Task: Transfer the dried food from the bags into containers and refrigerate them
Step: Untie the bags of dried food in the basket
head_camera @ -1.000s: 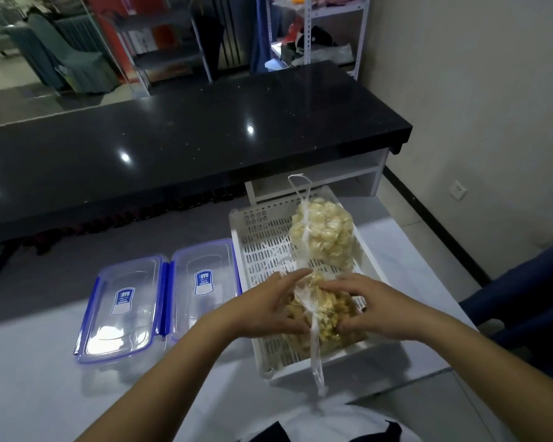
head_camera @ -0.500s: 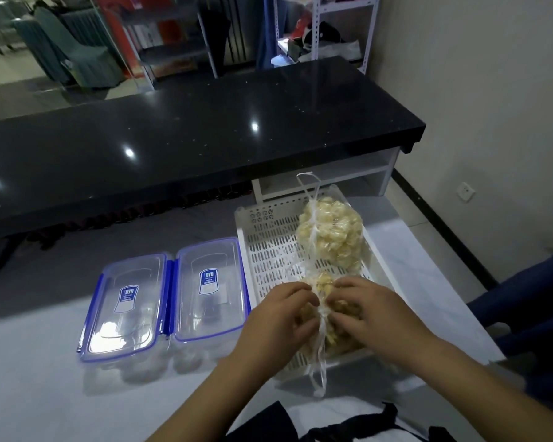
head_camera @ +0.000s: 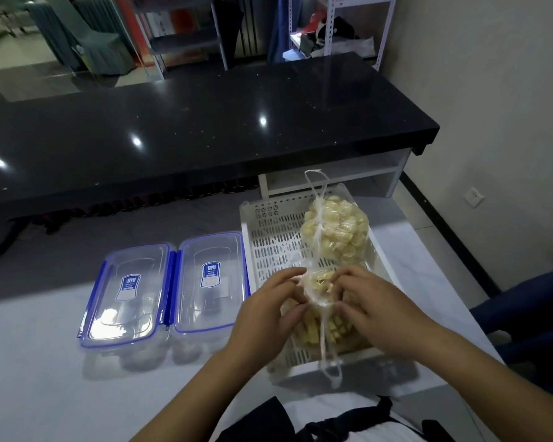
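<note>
A white perforated basket (head_camera: 268,237) stands on the white table and holds two clear bags of dried food. The far bag (head_camera: 336,232) is pale and tied shut, its loop sticking up. The near bag (head_camera: 316,330) holds yellowish pieces. My left hand (head_camera: 268,309) and my right hand (head_camera: 374,304) pinch its tied neck from either side, and the string ends hang over the basket's front rim. Two clear containers with blue-edged lids, the left container (head_camera: 126,295) and the right container (head_camera: 211,282), sit shut side by side left of the basket.
A long black counter (head_camera: 189,129) runs across behind the table. A wall with a socket (head_camera: 473,196) is on the right, and a dark blue chair (head_camera: 530,317) stands at the table's right edge. Shelving and chairs fill the background.
Both hands have shifted from cupping the near bag's body to pinching at its knotted neck. The camera has moved closer and a little left.
</note>
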`<state>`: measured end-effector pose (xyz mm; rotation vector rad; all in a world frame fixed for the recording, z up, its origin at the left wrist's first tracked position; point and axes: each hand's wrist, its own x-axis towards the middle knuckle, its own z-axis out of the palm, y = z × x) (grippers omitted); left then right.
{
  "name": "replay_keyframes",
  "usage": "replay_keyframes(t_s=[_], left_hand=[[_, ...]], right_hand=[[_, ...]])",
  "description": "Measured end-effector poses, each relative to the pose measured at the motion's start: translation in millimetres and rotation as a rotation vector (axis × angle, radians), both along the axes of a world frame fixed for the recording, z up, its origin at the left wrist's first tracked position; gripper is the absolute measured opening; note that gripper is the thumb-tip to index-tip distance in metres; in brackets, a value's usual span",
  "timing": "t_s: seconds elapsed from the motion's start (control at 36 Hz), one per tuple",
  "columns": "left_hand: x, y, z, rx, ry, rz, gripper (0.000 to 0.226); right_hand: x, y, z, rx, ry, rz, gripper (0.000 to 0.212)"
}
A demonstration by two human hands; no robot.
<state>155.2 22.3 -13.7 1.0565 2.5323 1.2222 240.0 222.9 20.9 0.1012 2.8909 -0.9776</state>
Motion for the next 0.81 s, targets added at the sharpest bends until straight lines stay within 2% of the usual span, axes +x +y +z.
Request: replay_keyframes(t_s=[0.08, 0.19, 0.31, 0.42, 0.53, 0.61, 0.81], left_hand=[[-4.7, -11.5, -1.8, 0.057, -0.024, 0.054, 0.009], [-11.6, -25.2, -7.1, 0.062, -0.136, 0.146, 0.007], [-12.2, -26.7, -2.0, 0.028, -0.129, 0.063, 0.008], [-11.0, -16.5, 15.6, 0.018, -0.093, -0.028, 0.030], [-11.8, -7.4, 27.1, -0.103, 0.056, -0.190, 0.027], [-13.1, -6.0, 29.5, -0.175, 0.073, -0.288, 0.027], [-17.2, -16.7, 22.7, -0.249, 0.158, -0.363, 0.022]], right_hand=[[7.1, 11.2, 0.8, -0.040, 0.036, -0.067, 0.019], [20.4, 21.6, -9.0, -0.093, 0.033, -0.183, 0.014], [26.7, 15.0, -14.4, -0.186, 0.048, -0.232, 0.009], [22.0, 2.9, -8.2, -0.207, 0.104, -0.194, 0.020], [14.2, -13.9, -7.4, -0.079, 0.099, -0.049, 0.020], [11.3, -25.0, -13.9, 0.042, 0.099, 0.047, 0.022], [17.7, -30.2, -21.1, 0.178, 0.146, 0.091, 0.016]])
